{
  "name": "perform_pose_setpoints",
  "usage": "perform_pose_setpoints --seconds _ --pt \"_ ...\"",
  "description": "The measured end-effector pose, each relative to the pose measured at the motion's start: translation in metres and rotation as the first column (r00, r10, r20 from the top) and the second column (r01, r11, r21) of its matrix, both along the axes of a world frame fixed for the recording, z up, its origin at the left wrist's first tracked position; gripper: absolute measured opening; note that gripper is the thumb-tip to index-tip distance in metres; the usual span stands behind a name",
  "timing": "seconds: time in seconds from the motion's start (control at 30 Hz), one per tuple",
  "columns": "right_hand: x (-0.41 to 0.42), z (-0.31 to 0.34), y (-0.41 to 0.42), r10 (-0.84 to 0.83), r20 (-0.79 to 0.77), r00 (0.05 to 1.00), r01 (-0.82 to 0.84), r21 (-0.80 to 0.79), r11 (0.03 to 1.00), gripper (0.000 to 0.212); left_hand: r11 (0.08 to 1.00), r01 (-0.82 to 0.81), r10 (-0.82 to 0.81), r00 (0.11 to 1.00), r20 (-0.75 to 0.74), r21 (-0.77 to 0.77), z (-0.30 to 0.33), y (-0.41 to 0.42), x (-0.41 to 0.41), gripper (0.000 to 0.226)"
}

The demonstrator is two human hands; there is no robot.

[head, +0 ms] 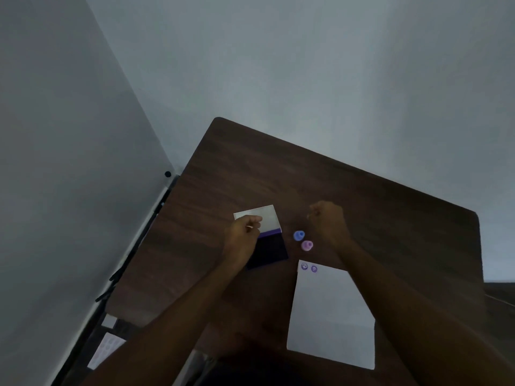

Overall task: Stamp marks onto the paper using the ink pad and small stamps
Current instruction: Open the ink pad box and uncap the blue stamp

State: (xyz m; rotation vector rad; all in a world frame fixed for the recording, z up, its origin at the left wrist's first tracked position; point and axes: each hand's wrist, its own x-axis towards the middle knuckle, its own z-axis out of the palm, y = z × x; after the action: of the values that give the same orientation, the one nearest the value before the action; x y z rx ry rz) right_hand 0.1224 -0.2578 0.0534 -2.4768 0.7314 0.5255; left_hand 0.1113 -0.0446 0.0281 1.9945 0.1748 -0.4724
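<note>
An ink pad lies open on the dark wooden table, its white lid tipped back and its dark purple pad facing up. My left hand is curled at the lid's near left edge, fingers pinching it. A blue stamp and a pink stamp stand side by side to the right of the pad. My right hand hovers as a closed fist just beyond the stamps, with nothing visible in it. The white paper lies nearer me and bears two purple round marks in its far left corner.
The table is pushed into a corner of grey walls. Its left edge drops off beside a dark metal frame. On the floor at the lower left lies a pale sheet with round dots.
</note>
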Motion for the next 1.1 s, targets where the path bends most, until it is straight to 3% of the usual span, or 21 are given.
perform_pose_setpoints --seconds 0.23,0.53,0.67,0.73,0.87,0.97,1.1 --pt "-0.018 -0.010 0.001 0.125 -0.147 0.981 -0.126 0.005 0.992 0.027 0.998 0.067 -0.067 0.998 0.004 -0.015 -0.004 -0.024 -0.003 0.022" --pt "-0.018 -0.027 0.022 0.308 -0.161 0.938 -0.329 -0.128 0.936 0.019 0.994 0.082 -0.089 0.991 -0.095 -0.072 -0.014 -0.023 -0.018 0.020" --pt "-0.014 -0.020 0.024 0.353 -0.345 0.870 -0.396 -0.060 0.916 0.026 0.991 0.090 -0.101 0.989 -0.107 -0.104 -0.015 -0.017 -0.025 0.022" --pt "-0.013 -0.015 0.023 0.350 -0.337 0.874 -0.378 -0.017 0.926 0.027 0.990 0.094 -0.105 0.989 -0.105 -0.106 -0.013 -0.016 -0.027 0.022" --pt "-0.022 0.000 0.025 0.112 -0.032 0.993 -0.110 0.058 0.992 0.019 0.988 0.108 -0.117 0.990 -0.076 -0.113 -0.003 -0.013 -0.028 0.021" --pt "-0.040 0.024 0.031 -0.157 0.194 0.968 0.096 0.291 0.952 0.010 0.985 0.110 -0.116 0.993 -0.035 -0.132 0.010 -0.014 -0.030 0.022" --pt "-0.054 0.046 0.041 -0.356 0.143 0.923 0.221 0.563 0.797 0.013 0.985 0.115 -0.113 0.993 0.021 -0.131 0.030 -0.016 -0.033 0.029"
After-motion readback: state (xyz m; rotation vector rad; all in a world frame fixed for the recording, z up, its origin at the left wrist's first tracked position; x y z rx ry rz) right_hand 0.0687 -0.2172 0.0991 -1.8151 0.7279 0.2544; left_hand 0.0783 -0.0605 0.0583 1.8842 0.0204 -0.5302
